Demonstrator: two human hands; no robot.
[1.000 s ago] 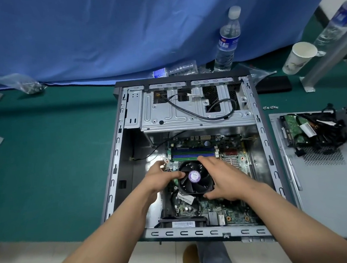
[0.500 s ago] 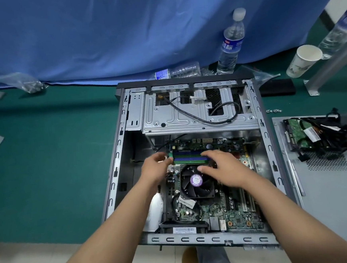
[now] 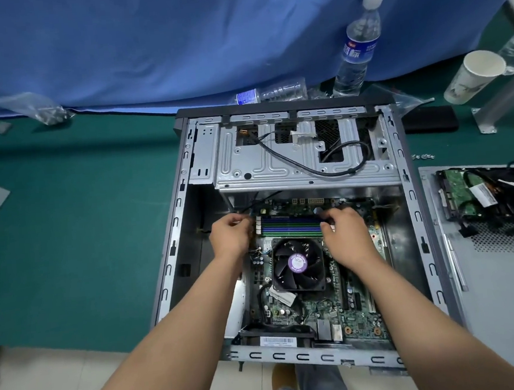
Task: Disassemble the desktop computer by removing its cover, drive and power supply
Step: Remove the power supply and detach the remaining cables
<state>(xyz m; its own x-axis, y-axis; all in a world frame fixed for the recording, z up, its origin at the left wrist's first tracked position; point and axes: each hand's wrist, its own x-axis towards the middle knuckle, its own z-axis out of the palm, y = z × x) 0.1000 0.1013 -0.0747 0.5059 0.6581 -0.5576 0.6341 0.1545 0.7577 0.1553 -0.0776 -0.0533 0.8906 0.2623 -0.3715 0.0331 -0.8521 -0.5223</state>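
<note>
The main risk here is a snapped retaining clip or a bent slot: if one end of the memory sticks is levered before the other is freed, the module could twist in its socket. The left hand sits at the left end of the sticks and the right hand at the right end, fingers curled down onto the end clips (whether they actually pinch a clip or only press on it I cannot tell). The desktop case lies open on its side on the green surface, cover off, its metal drive cage bare with a loose black cable across it, the black cooler fan just below the sticks. A removed drive with cables rests on the grey panel to the right.
</note>
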